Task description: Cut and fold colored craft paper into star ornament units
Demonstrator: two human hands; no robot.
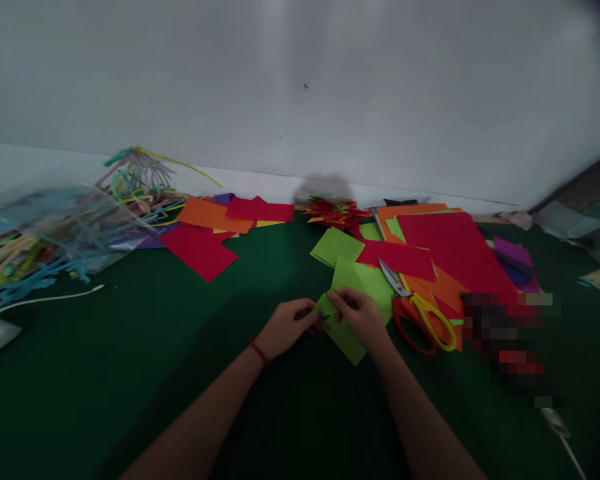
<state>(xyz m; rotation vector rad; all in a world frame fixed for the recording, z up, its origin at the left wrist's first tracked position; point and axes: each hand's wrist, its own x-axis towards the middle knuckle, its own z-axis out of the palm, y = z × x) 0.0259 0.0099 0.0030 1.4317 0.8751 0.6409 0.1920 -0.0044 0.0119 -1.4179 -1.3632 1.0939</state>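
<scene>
Between my two hands is a small piece of light green paper, pinched at its edges. My left hand, with a dark red band on the wrist, grips its left side with thumb and fingers. From the right, my right hand holds its upper edge. Larger light green sheets lie under and behind my right hand. Scissors with red and yellow handles rest just to the right, blades pointing away from me. Ahead lies a stack of green squares.
A layered red, orange and green paper flower sits by the wall. Red sheets are piled at right, red and orange sheets at left. Bagged pipe cleaners fill the far left. A blurred-out object lies at right.
</scene>
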